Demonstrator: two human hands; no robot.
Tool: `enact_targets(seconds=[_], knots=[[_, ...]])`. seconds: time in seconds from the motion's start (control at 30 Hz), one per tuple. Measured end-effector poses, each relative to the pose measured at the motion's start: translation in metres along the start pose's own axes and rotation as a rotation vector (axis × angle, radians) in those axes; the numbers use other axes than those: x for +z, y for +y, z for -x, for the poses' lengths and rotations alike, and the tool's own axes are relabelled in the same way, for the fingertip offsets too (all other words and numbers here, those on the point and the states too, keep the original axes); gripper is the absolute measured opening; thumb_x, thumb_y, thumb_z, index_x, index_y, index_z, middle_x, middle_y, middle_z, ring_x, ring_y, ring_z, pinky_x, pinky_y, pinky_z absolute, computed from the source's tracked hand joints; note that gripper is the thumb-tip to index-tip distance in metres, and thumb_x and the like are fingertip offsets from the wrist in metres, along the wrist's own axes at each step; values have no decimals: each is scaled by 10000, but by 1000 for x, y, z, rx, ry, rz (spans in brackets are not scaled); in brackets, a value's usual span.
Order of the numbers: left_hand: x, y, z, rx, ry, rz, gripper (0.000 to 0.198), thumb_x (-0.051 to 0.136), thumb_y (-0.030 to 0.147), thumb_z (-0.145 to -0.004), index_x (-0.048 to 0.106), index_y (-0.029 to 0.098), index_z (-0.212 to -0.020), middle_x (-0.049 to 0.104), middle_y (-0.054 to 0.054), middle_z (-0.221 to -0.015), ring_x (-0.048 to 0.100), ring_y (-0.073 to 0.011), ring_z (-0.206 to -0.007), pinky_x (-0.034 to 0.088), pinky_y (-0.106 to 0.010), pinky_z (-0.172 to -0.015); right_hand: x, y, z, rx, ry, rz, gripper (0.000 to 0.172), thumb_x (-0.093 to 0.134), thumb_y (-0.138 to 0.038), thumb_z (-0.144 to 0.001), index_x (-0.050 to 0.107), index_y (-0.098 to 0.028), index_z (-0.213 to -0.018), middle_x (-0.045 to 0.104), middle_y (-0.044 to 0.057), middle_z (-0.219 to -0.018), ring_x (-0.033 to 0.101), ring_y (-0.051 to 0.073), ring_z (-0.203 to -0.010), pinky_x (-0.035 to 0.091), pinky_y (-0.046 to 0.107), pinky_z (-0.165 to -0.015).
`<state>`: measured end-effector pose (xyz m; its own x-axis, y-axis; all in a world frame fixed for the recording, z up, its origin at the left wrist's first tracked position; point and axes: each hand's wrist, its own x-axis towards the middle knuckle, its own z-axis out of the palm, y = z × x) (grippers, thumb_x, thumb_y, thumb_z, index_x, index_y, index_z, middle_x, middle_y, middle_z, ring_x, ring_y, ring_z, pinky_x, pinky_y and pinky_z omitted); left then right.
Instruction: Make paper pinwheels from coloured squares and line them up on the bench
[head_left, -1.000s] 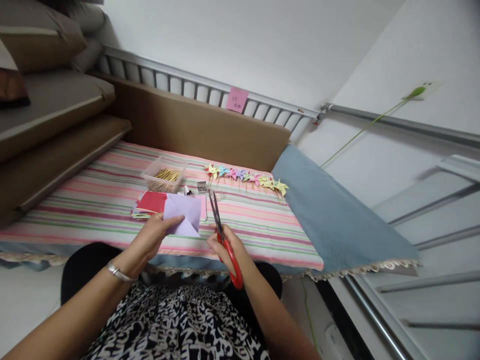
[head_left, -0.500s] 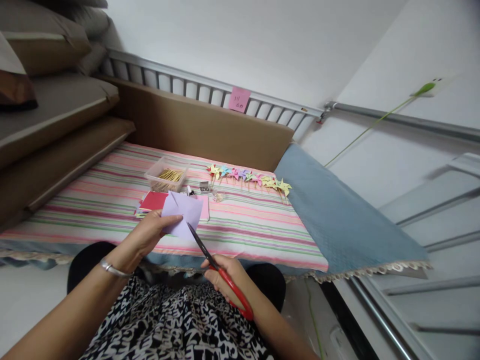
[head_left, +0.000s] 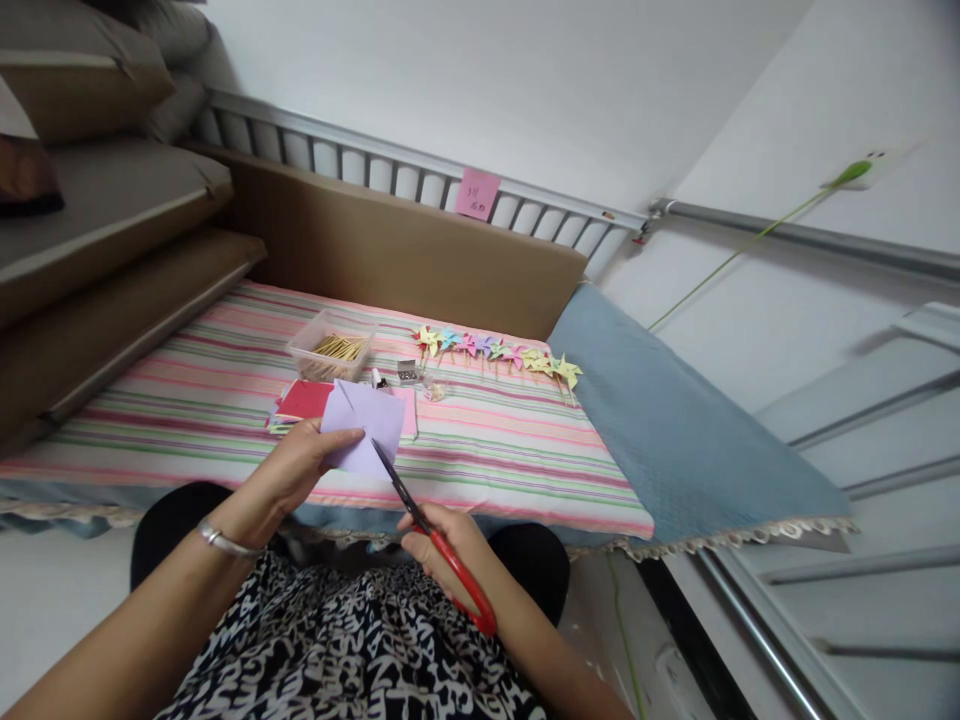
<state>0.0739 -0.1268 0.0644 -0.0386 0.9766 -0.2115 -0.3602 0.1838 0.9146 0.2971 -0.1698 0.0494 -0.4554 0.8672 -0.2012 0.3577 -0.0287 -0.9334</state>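
A square of purple paper [head_left: 375, 415] is pinched in my left hand [head_left: 304, 462], thumb on top near the paper's middle; a cut or crease shows at its upper left. My right hand [head_left: 442, 545] grips red-handled scissors [head_left: 461, 575]. Their dark blades point up and left, with the tips at the paper close to my left thumb. Whether the blades are slightly parted cannot be made out. Beneath and behind the paper lie a stack of coloured paper topped with red [head_left: 306, 400] and a pink paper pad [head_left: 409, 412], both partly covered.
Beyond the paper stand a clear plastic box of wooden sticks [head_left: 334, 348], a small open case [head_left: 407, 373] and a little clear container [head_left: 433, 390]. Several paper pinwheels [head_left: 499, 352] lie in a row at the back. Large wrapped packages [head_left: 112, 230] are piled at left.
The scissors and my right hand have shifted slightly up and left, with the tips still at the purple paper. My left hand holds the paper almost as before.
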Motion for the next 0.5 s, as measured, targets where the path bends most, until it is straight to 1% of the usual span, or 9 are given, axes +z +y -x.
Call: enact_targets(seconds=[0.13,0.23,0.37,0.5], knots=[[0,1,0,-10,8,7,241,800,214,-611,732,120,-822,749,-87,-795,668,-185,-664,542,-268,-647,0,2,-3,-25,2,32,246,646,-385,-766,658,-174,-891,438,-63,-514,347,82,-494,329,228,-533],[0,1,0,-15,-2,21,233,807,219,-603,731,124,-802,746,-72,-770,659,-173,-645,536,-253,-628,0,3,-4,-7,7,60,254,653,-382,-763,663,-172,-905,425,-65,-509,359,83,-488,322,223,-525],[0,0,-2,-1,-21,25,270,808,232,-602,734,122,-837,746,-75,-790,661,-181,-667,537,-264,-643,-1,3,-3,4,8,72,261,652,-389,-764,662,-174,-911,430,-63,-517,383,87,-488,323,222,-523],[0,0,-2,-4,-15,14,260,805,223,-606,734,131,-839,746,-63,-788,658,-174,-672,534,-263,-654,-1,2,-3,-5,10,79,260,649,-398,-763,664,-179,-903,419,-65,-515,371,86,-493,324,226,-542]])
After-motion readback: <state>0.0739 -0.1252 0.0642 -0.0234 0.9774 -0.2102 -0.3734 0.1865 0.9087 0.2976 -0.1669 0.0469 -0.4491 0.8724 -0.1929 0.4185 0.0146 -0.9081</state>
